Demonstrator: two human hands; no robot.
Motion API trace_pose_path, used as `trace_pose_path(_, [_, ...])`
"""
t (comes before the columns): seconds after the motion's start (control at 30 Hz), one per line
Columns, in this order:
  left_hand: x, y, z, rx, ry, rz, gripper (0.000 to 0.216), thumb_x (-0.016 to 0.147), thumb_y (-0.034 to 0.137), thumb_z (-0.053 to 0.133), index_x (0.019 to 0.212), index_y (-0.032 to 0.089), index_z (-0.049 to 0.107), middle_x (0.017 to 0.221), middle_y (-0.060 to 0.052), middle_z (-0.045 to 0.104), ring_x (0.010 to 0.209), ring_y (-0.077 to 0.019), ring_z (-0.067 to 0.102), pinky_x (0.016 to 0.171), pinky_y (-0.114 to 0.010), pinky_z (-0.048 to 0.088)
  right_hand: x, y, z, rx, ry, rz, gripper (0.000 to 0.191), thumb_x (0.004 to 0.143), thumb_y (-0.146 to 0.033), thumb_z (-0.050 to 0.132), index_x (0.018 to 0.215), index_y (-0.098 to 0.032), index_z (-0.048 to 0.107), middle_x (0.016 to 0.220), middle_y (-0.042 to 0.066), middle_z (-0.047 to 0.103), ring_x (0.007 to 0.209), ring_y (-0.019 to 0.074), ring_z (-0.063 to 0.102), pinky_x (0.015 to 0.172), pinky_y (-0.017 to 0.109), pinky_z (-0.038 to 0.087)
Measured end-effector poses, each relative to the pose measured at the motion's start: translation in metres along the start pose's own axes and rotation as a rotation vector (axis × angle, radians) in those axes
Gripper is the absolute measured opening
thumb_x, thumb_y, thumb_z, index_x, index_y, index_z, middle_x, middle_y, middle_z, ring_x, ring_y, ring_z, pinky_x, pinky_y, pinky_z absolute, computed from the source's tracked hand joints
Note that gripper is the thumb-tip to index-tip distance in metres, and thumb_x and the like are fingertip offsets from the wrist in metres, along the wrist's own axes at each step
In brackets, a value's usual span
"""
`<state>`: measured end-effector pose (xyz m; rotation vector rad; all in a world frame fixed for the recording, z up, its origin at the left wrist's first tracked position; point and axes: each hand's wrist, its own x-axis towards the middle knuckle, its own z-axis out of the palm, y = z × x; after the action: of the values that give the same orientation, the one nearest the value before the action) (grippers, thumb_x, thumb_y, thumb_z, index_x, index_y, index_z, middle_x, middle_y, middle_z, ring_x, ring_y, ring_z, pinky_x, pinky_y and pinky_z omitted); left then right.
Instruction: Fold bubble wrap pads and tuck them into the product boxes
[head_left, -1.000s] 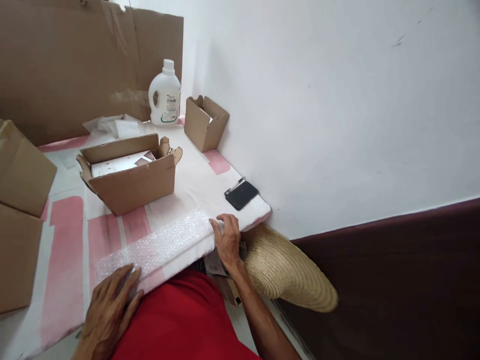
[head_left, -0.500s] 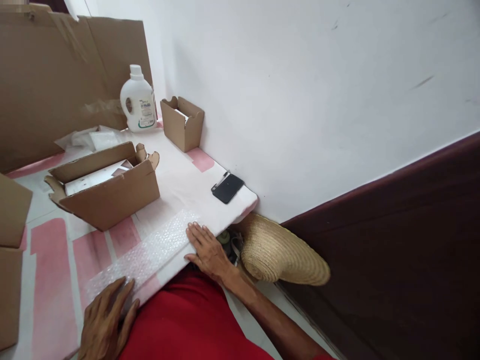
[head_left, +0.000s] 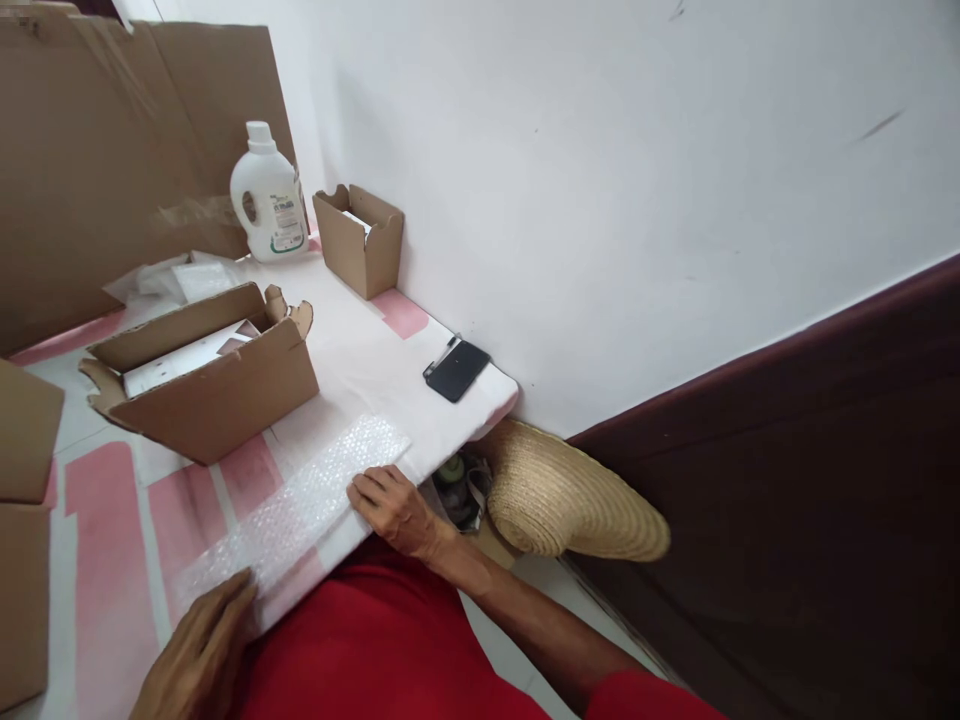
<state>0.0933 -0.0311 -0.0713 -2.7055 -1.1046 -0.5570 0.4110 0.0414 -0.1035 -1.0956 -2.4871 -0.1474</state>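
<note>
A strip of bubble wrap [head_left: 300,500] lies along the near edge of the table [head_left: 360,370]. My right hand [head_left: 394,508] rests at the strip's right end on the table edge, fingers together and curled over the edge. Lying at the strip's left end, my left hand [head_left: 196,650] has its fingers flat on the wrap. An open cardboard box [head_left: 206,375] with white contents stands just behind the strip.
A black phone [head_left: 457,368] lies near the table's right corner by the wall. A small open carton [head_left: 358,240] and a white bottle [head_left: 266,195] stand at the back. Cardboard boxes [head_left: 22,520] sit at the left. A straw hat [head_left: 570,495] hangs below the table corner.
My right hand slid left along the table edge from the far right end of the bubble wrap and now sits lower on the edge. My left hand drew back slightly toward me.
</note>
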Motion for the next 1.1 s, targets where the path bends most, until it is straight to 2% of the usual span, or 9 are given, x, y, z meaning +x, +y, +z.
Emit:
trace_pose_path(0.17, [0.007,0.005,-0.020,-0.020,-0.015,0.063,0.026,0.092,0.021,0.050,0.114,0.020,0.065,0.101,-0.007,0.075,0.091,-0.0205,0.070,0.085,-0.031,0.052,0.001,-0.007,-0.013,0.102,-0.025,0.066,0.023,0.098,-0.017,0.051,0.116,-0.014,0.065,0.119,0.014,0.070,0.110,0.0266,0.058,0.092,0.041,0.045])
trace_pose_path(0.3, [0.029,0.016,-0.030,-0.033,-0.061,0.076,0.040,0.091,0.021,0.049,0.128,0.020,0.062,0.103,-0.007,0.075,0.090,-0.0222,0.069,0.086,-0.034,0.050,0.002,-0.027,-0.028,0.203,-0.042,0.034,0.048,0.094,-0.043,0.061,0.133,-0.015,0.057,0.141,0.016,0.060,0.129,0.0349,0.049,0.100,0.052,0.040])
trace_pose_path(0.37, [0.047,0.026,-0.035,-0.102,-0.055,0.075,0.046,0.092,0.017,0.047,0.136,0.020,0.057,0.102,-0.008,0.075,0.089,-0.0215,0.070,0.085,-0.033,0.051,0.000,-0.038,-0.027,0.302,-0.014,0.012,0.043,0.095,-0.044,0.060,0.130,-0.018,0.059,0.131,0.013,0.067,0.119,0.0305,0.056,0.094,0.048,0.044])
trace_pose_path(0.47, [0.080,0.036,-0.046,-0.349,-0.078,0.026,0.049,0.094,0.021,0.052,0.143,0.027,0.052,0.094,-0.005,0.075,0.078,-0.0184,0.070,0.074,-0.028,0.055,-0.007,-0.048,-0.018,0.505,0.079,0.062,0.022,0.095,-0.023,0.054,0.113,-0.021,0.067,0.108,0.006,0.075,0.099,0.0216,0.063,0.086,0.038,0.049])
trace_pose_path(0.53, [0.101,0.033,-0.049,-0.527,-0.151,-0.093,0.047,0.095,0.030,0.056,0.142,0.030,0.054,0.097,-0.005,0.075,0.081,-0.0187,0.071,0.072,-0.027,0.057,-0.015,-0.051,-0.013,0.638,0.128,0.122,0.025,0.092,-0.014,0.049,0.107,-0.021,0.069,0.103,0.005,0.076,0.096,0.0193,0.065,0.085,0.035,0.051])
trace_pose_path(0.63, [0.127,0.015,-0.030,-0.635,-0.227,-0.247,0.039,0.099,0.035,0.052,0.136,0.029,0.060,0.119,-0.007,0.073,0.105,-0.0213,0.071,0.088,-0.031,0.058,-0.029,-0.052,-0.007,0.758,0.150,0.145,0.030,0.090,-0.012,0.048,0.107,-0.023,0.071,0.105,0.005,0.077,0.101,0.0187,0.069,0.091,0.035,0.055])
trace_pose_path(0.87, [0.150,0.003,0.060,-0.417,-0.254,0.067,0.037,0.098,0.023,0.048,0.132,0.025,0.062,0.142,-0.010,0.062,0.134,-0.0251,0.055,0.106,-0.045,0.049,-0.053,-0.062,0.005,0.795,0.101,0.173,0.032,0.085,-0.014,0.054,0.104,-0.032,0.073,0.106,-0.001,0.080,0.111,0.0171,0.071,0.098,0.035,0.056])
trace_pose_path(1.0, [0.146,0.010,0.067,-0.411,-0.322,0.059,0.041,0.097,0.024,0.050,0.137,0.024,0.059,0.148,-0.011,0.057,0.136,-0.0268,0.052,0.109,-0.047,0.045,-0.052,-0.062,-0.010,0.993,0.216,0.240,0.023,0.087,-0.021,0.058,0.100,-0.028,0.076,0.101,0.003,0.081,0.102,0.0207,0.075,0.097,0.036,0.056])
trace_pose_path(1.1, [0.144,0.007,0.068,-0.572,-0.340,-0.041,0.039,0.096,0.026,0.051,0.134,0.026,0.063,0.147,-0.011,0.058,0.137,-0.0290,0.050,0.112,-0.050,0.041,-0.043,-0.056,-0.029,1.206,0.222,0.490,0.018,0.092,-0.031,0.061,0.096,-0.026,0.078,0.096,0.001,0.080,0.090,0.0215,0.075,0.086,0.034,0.057])
